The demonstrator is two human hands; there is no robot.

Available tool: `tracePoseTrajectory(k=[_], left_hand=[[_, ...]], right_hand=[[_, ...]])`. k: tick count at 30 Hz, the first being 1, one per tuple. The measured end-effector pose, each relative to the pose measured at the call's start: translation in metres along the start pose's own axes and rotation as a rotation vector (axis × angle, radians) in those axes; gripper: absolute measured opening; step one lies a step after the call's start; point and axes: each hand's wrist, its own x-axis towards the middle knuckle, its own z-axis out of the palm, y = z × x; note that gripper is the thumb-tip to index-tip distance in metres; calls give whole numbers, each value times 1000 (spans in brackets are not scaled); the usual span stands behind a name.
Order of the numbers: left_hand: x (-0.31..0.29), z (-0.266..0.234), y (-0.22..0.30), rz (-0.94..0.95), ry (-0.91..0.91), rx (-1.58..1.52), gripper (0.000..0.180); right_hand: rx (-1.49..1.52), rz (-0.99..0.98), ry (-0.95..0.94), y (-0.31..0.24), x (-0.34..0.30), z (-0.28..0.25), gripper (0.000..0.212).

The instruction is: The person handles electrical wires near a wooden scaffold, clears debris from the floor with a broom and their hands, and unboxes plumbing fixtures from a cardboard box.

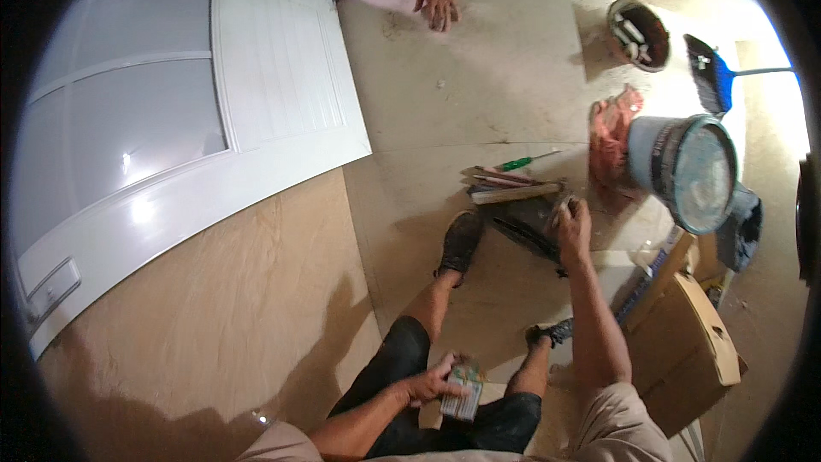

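Observation:
My left hand [429, 386] is wrapped round a small pale rectangular pack [462, 395] with green and yellow at its top, held above my lap. Reaching forward, my right hand [575, 224] has its fingers pinched together beside a bundle of tools on the floor. What lies in those fingertips is too small to make out. The bundle includes a light wooden handle [516, 194] and some darker bars. A screwdriver with a green handle [515, 164] lies just beyond it. Black tools or a dark bag [532, 235] spread below the bundle.
A white door with glass panes [282, 77] stands at the left. Another person's hand [439, 8] rests on the floor ahead. To the right are a bucket of scraps [638, 36], a blue dustpan [714, 77], a red cloth [614, 137], a large lidded bucket [684, 167] and a cardboard box [680, 351].

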Motion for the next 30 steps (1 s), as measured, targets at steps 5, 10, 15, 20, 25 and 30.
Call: tracePoseTrajectory(k=[5,10,15,20,25,30], left_hand=[[-14,53,43,591,438,728,99],[-96,170,74,1064,611,1003,81],[-166,262,78,1474,556,1047,65],[-197,311,57,1668,600,1137,62],[-228,347,42,1785,620,1226,63],[-266,373,29,1620,480,1138,52]], right_hand=[[-217,-162,-80,-113,-194,-59,23],[-339,-323,-167,-254,-367,-105,25],[-524,-663,-101,-326,-458,-120,25],[-665,-829,40,-363,-518,-137,21],[-649,-998,139,-373,-550,-149,21],[-640,-887,173,-382,-588,-160,19]])
